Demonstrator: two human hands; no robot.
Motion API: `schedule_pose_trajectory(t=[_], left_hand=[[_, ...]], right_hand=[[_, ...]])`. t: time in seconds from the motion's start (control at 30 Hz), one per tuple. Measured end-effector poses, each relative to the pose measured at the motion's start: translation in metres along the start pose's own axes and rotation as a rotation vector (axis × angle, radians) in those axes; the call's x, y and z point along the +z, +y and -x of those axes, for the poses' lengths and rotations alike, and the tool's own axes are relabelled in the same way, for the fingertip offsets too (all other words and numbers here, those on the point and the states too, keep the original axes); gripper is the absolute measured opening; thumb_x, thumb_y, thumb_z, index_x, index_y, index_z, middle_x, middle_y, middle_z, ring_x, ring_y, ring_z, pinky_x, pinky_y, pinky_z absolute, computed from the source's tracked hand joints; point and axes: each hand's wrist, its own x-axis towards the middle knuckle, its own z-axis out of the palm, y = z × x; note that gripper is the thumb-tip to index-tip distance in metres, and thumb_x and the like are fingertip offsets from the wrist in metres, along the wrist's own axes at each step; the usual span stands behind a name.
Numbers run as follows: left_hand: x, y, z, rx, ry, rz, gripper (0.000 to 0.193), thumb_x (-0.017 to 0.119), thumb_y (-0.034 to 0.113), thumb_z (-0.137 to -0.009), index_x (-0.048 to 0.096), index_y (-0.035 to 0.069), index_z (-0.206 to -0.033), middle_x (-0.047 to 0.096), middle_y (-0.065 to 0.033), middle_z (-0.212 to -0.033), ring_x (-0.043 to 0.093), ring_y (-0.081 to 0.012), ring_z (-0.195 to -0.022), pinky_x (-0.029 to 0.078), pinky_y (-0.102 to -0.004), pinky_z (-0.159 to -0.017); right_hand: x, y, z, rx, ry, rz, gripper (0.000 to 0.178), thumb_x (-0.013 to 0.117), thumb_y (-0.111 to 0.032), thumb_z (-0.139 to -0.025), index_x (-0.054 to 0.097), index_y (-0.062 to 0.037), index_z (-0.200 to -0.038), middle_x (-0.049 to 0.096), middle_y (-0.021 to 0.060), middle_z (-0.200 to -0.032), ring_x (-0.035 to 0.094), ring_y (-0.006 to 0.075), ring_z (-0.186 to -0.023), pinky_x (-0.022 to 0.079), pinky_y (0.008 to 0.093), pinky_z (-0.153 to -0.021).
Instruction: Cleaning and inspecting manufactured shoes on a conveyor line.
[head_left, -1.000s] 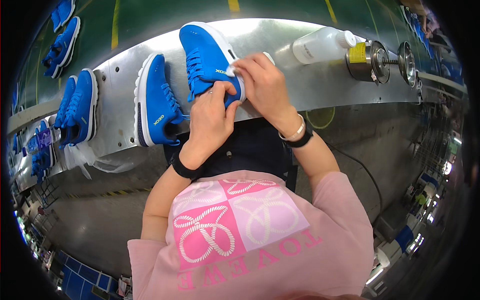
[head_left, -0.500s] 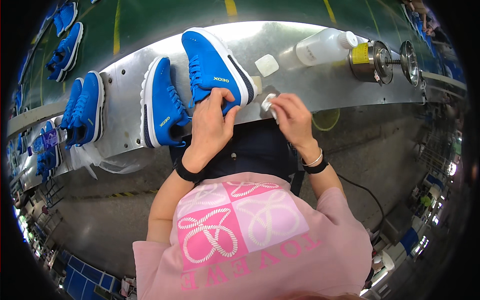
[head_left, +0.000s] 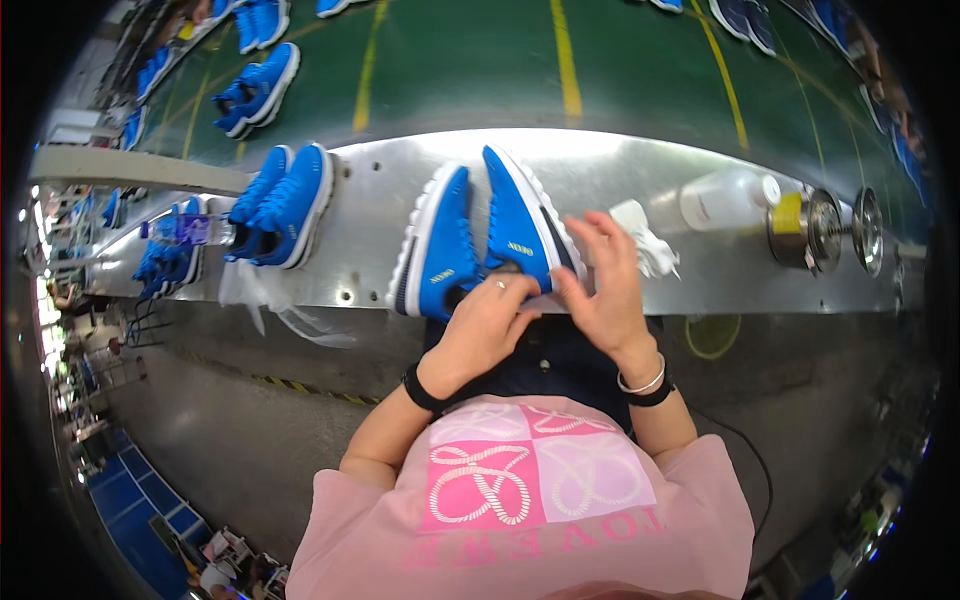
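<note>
A pair of blue sneakers with white soles stands on the metal bench in front of me, toes pointing away. My left hand (head_left: 494, 322) is closed at the heel opening of the right-hand sneaker (head_left: 516, 214), its fingertips partly hidden at the collar. On that sneaker's right side, my right hand (head_left: 607, 290) is open with fingers spread. Its thumb is by the heel and it holds nothing. The left-hand sneaker (head_left: 437, 240) stands close beside, its heel near my left wrist. A crumpled white cloth (head_left: 655, 256) lies just beyond my right fingers, against a white block (head_left: 628, 214).
To the right are a translucent white bottle (head_left: 725, 200) and a metal pot (head_left: 806, 232) with a round metal dish (head_left: 867, 231). More blue sneakers (head_left: 290, 205), a bottle (head_left: 190, 229) and clear plastic film (head_left: 255, 295) are left. Beyond the bench (head_left: 365, 225) runs a green belt (head_left: 465, 75) carrying shoes.
The white cloth has left my right hand and lies on the bench. My right hand has opened beside the sneaker. The held sneaker is now lower, nearer its mate. The whole view has shifted.
</note>
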Motion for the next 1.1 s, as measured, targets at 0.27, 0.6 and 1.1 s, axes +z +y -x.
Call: schedule_pose_trajectory(t=[0.27,0.6,1.1], left_hand=[[-0.058,-0.014,0.033,-0.186,0.41,-0.44,0.06,0.081,0.014,-0.076,0.056,0.007,-0.13,0.053,-0.0187,-0.13,0.052,-0.0392,-0.119,0.04,-0.0459,-0.103],[-0.056,-0.062,0.031,-0.381,0.569,0.333,0.065,0.081,0.02,-0.075,0.056,0.002,-0.133,0.064,-0.0205,-0.121,0.062,-0.0315,-0.113,0.046,-0.039,-0.101],[-0.104,-0.015,0.043,-0.065,0.077,-0.392,0.054,0.08,0.026,-0.077,0.064,0.019,-0.129,0.064,-0.0108,-0.091,0.06,-0.0313,-0.091,0.042,-0.044,-0.092]], right_hand=[[0.047,-0.033,-0.007,-0.002,-0.139,0.219,0.072,0.08,-0.015,-0.073,0.053,-0.0147,-0.14,0.031,0.0262,-0.15,0.042,0.046,-0.127,0.037,0.0522,-0.106],[0.051,-0.003,-0.025,0.302,0.027,-0.532,0.05,0.068,-0.015,-0.086,0.06,-0.006,-0.134,0.056,0.0224,-0.134,0.059,0.0288,-0.115,0.046,0.0346,-0.099],[0.096,0.001,-0.006,0.287,-0.166,-0.629,0.041,0.059,0.002,-0.093,0.06,-0.0009,-0.133,0.06,0.0094,-0.113,0.062,0.012,-0.09,0.053,0.0225,-0.074]])
